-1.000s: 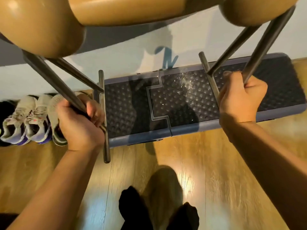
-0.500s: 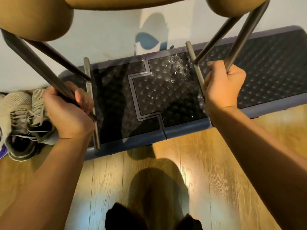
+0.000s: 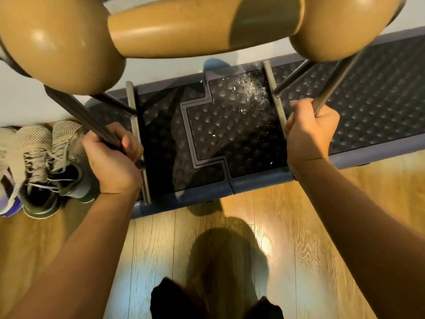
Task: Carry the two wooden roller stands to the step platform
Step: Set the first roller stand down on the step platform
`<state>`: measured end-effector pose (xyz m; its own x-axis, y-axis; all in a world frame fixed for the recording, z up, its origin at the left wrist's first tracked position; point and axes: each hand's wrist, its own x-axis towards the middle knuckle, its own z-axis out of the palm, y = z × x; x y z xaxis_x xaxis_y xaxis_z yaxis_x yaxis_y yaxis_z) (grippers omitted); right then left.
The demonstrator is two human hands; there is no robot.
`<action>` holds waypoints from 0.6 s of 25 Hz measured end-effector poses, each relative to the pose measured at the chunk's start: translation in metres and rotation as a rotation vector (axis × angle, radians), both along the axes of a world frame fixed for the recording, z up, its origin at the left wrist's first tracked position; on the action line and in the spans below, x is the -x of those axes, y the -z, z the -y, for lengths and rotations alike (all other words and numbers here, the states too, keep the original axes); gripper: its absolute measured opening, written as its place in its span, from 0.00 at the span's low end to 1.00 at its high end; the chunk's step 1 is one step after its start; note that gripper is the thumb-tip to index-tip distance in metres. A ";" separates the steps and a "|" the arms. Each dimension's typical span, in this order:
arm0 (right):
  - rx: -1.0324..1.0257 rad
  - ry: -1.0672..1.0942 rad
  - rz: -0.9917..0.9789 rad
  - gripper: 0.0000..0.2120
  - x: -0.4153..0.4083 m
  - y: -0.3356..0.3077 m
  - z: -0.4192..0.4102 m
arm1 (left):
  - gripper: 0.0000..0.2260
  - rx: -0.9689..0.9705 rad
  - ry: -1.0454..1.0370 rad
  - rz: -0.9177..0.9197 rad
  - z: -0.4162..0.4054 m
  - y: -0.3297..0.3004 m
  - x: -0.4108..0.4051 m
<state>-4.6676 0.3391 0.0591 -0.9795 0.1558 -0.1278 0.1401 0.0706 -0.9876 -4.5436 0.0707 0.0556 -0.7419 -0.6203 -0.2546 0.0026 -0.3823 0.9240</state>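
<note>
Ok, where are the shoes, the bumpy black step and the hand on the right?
shoes [image 3: 43, 164], head view, on the grey laced top of one.
step platform [image 3: 230, 125], head view, on its bumpy black top.
right hand [image 3: 308, 132], head view, on the back of the hand, closed round a metal leg.

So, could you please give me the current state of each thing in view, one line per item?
left hand: shut on the left stand's metal leg
right hand: shut on the right stand's metal leg
wooden roller stands: held up over the platform; whether their feet touch it cannot be told
step platform: flat on the floor by the wall, white flecks on its top
sneakers: on the floor left of the platform, laced
</note>
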 end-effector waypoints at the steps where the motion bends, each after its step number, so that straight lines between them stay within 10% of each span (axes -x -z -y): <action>1: 0.001 0.003 0.018 0.20 -0.001 0.000 0.000 | 0.22 0.040 -0.020 0.036 -0.001 0.000 -0.001; 15: -0.211 0.087 0.535 0.08 -0.016 -0.030 0.005 | 0.30 0.133 -0.055 0.381 -0.007 -0.018 -0.022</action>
